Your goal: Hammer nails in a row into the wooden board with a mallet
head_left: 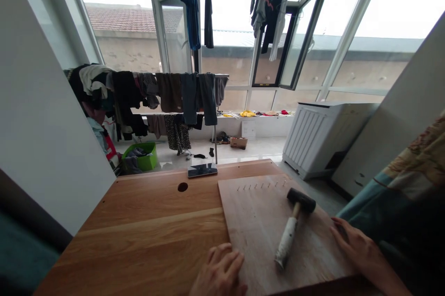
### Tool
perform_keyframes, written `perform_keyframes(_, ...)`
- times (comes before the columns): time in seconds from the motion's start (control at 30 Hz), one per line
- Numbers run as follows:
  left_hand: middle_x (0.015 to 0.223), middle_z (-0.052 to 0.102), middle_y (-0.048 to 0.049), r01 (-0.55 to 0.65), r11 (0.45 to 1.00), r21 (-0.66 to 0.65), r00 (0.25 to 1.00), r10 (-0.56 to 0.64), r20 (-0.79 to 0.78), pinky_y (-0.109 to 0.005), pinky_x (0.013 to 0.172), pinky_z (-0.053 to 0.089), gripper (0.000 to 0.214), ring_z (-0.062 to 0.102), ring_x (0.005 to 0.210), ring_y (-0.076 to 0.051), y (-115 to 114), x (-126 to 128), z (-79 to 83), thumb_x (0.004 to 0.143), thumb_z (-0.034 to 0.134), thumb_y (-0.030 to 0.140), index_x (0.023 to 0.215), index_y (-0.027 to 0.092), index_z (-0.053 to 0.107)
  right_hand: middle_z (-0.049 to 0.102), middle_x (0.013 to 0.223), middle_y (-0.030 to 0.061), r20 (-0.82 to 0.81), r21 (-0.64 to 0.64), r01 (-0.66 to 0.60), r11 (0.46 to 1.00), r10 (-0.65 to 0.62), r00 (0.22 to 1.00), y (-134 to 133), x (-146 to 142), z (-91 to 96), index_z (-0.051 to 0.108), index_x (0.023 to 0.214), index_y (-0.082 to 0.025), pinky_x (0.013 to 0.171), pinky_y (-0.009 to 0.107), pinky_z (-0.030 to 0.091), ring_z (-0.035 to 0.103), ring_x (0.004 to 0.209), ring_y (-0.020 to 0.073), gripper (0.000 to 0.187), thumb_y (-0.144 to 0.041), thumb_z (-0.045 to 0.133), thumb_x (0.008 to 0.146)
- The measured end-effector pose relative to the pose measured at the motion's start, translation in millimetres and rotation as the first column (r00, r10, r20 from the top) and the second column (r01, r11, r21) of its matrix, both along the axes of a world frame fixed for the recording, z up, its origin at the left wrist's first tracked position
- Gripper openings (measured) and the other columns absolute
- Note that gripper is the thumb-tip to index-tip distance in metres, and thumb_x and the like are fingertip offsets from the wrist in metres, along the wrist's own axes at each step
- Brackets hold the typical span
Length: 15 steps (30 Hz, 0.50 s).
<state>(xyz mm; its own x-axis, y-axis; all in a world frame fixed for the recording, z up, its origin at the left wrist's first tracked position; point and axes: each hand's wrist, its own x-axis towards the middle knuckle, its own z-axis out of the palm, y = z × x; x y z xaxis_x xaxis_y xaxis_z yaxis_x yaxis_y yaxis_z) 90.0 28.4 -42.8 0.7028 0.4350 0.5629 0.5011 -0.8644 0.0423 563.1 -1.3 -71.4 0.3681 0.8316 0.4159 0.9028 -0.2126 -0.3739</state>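
Observation:
A flat wooden board [259, 231] lies on the wooden table [149, 245]. A row of several thin nails [260, 185] stands up along its far edge. On the board rests a mallet [290, 231] with a black head and a pale, worn handle; neither hand touches it. My left hand [220, 270] is at the board's near left edge, its fingers bent and closed against it. My right hand [358, 245] grips the board's right edge, with the undersides of its fingers hidden.
A phone [202, 170] lies at the table's far edge, near a round hole [182, 187]. Beyond are a drying rack with clothes [187, 96], a green basket [146, 157] and a white appliance [316, 133]. A patterned curtain [399, 194] hangs close on the right.

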Motion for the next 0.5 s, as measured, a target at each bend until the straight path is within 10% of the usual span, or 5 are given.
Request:
perform_keyframes(0.3,0.101,0.078,-0.0023,-0.045,0.992,0.121,0.999,0.043,0.021,-0.036,0.094,0.050,0.042,0.068,0.102,-0.022,-4,-4,-7.2,0.098,0.052,0.054,0.124,0.022,0.063,0.081,0.088,0.0080,-0.276,-0.105,0.174,0.979,-0.197,0.941,13,-7,24.4,0.067,0.095,-0.026,0.079,0.046,0.058,0.076,0.087,0.0371,0.046,-0.059,0.052,0.066)
perform_keyframes(0.5,0.087,0.078,0.0015,-0.074,0.983,0.166,0.997,0.079,-0.023,-0.032,0.096,0.051,0.035,0.071,0.096,-0.019,-9,-51,-4.4,0.099,0.053,0.050,0.118,0.023,0.065,0.081,0.093,0.0060,-0.287,-0.090,0.043,0.995,-0.067,0.955,7,-51,32.6,0.068,0.100,-0.027,0.079,0.041,0.059,0.076,0.092,0.0327,0.042,-0.057,0.055,0.074)
